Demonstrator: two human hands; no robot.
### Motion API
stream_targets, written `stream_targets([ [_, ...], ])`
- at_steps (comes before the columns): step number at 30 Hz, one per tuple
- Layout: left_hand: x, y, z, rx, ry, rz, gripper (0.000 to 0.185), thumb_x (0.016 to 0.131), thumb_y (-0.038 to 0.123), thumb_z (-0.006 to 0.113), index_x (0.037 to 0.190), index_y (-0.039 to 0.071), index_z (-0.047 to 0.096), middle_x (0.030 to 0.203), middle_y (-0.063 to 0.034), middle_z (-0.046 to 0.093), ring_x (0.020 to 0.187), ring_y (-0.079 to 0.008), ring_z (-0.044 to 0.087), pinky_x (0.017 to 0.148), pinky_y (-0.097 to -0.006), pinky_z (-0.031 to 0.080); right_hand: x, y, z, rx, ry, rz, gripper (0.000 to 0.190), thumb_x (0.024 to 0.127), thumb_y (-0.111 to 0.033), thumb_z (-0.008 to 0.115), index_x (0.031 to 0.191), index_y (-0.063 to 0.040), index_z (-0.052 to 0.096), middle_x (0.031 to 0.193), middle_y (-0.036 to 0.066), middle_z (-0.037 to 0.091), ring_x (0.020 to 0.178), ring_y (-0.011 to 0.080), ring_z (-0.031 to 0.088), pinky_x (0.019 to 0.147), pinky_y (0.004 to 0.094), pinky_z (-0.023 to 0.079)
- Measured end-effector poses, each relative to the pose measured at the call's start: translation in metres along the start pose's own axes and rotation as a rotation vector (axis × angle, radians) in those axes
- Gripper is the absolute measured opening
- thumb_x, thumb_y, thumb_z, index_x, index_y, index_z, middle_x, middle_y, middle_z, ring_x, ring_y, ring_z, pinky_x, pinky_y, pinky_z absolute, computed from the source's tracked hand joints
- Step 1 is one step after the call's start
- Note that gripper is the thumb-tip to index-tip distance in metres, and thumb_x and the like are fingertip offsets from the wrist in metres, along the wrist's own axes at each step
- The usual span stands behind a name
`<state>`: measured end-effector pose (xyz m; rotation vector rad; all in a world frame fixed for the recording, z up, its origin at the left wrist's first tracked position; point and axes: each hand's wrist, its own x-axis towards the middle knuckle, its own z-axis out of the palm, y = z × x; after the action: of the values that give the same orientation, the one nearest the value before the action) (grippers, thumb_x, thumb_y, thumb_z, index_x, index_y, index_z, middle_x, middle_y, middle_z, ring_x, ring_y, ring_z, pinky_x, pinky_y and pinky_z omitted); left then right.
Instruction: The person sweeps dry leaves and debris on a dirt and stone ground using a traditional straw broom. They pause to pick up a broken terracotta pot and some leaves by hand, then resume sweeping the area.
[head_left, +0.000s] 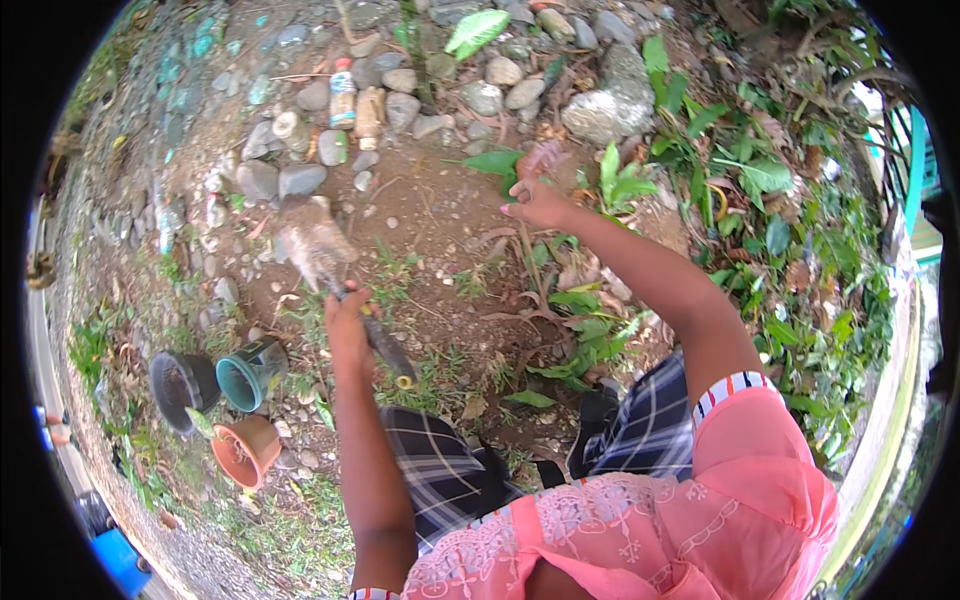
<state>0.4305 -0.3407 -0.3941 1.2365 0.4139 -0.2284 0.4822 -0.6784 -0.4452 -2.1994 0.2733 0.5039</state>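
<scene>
My left hand (349, 319) grips the dark handle of a hand trowel (384, 346). Its wide, soil-smeared blade (319, 244) points away from me, over the dirt beside grey stones. Farther right, my right hand (541, 205) reaches out low over the bare soil (427, 202). Its bent fingers pinch leaves: a dry reddish-brown leaf (541, 159) and a green leaf (491, 163) stick out past the fingertips. Where exactly the fingers meet the leaves is partly hidden.
Black (184, 390), green (251, 373) and orange (246, 450) plant pots stand at left. Soil-filled plastic bottles (343, 94) lie among stones ahead, near a thin trunk (415, 49). A large rock (611, 105) sits far right of them. Leafy plants (780, 225) crowd the right side.
</scene>
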Motion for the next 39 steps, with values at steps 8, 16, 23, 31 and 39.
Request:
stream_targets([
  [8, 0.001, 0.005, 0.003, 0.065, 0.063, 0.01, 0.015, 0.077, 0.003, 0.052, 0.089, 0.008, 0.045, 0.076, -0.0034, 0.048, 0.062, -0.0122, 0.047, 0.056, -0.0245, 0.041, -0.047, 0.134, -0.078, -0.948, 0.145, 0.066, 0.074, 0.071, -0.038, 0.068, 0.133, -0.025, 0.03, 0.135, 0.01, 0.03, 0.117, 0.0362, 0.039, 0.094, 0.0461, 0.037],
  [16, 0.008, -0.004, 0.015, 0.106, 0.048, -0.037, 0.014, 0.077, 0.004, 0.052, 0.089, 0.007, 0.047, 0.076, -0.0026, 0.048, 0.061, -0.012, 0.048, 0.056, -0.0242, 0.041, -0.036, 0.157, -0.04, -0.741, -0.347, 0.177, 0.073, 0.07, -0.035, 0.07, 0.132, -0.022, 0.033, 0.125, 0.014, 0.043, 0.109, 0.0332, 0.048, 0.091, 0.0388, 0.041],
  [23, 0.007, -0.008, 0.025, 0.207, 0.004, -0.039, 0.014, 0.078, 0.005, 0.052, 0.091, 0.008, 0.047, 0.077, -0.0021, 0.048, 0.06, -0.0112, 0.048, 0.057, -0.0237, 0.041, -0.033, 0.126, -0.12, 0.071, -0.361, 0.415, 0.076, 0.069, -0.056, 0.064, 0.128, -0.015, 0.04, 0.126, 0.012, 0.044, 0.11, 0.0312, 0.047, 0.091, 0.0407, 0.04],
  [31, -0.002, -0.006, 0.013, 0.32, 0.058, -0.025, 0.014, 0.078, 0.004, 0.05, 0.09, 0.009, 0.047, 0.077, -0.0014, 0.046, 0.061, -0.0101, 0.046, 0.055, -0.0229, 0.04, 0.048, 0.191, -0.141, -0.385, 0.482, 0.425, 0.09, 0.067, -0.058, 0.06, 0.135, -0.011, 0.024, 0.133, 0.022, 0.032, 0.128, 0.0414, 0.02, 0.101, 0.0476, 0.027],
  [39, 0.002, -0.003, 0.014, 0.332, 0.089, 0.0, 0.015, 0.078, 0.005, 0.051, 0.092, 0.008, 0.047, 0.074, -0.0008, 0.046, 0.059, -0.01, 0.047, 0.054, -0.0227, 0.04, 0.028, 0.168, -0.103, -0.807, 0.189, 0.237, 0.046, 0.079, -0.034, 0.057, 0.118, -0.01, 0.047, 0.118, 0.016, 0.051, 0.106, 0.0327, 0.051, 0.084, 0.0415, 0.045],
])
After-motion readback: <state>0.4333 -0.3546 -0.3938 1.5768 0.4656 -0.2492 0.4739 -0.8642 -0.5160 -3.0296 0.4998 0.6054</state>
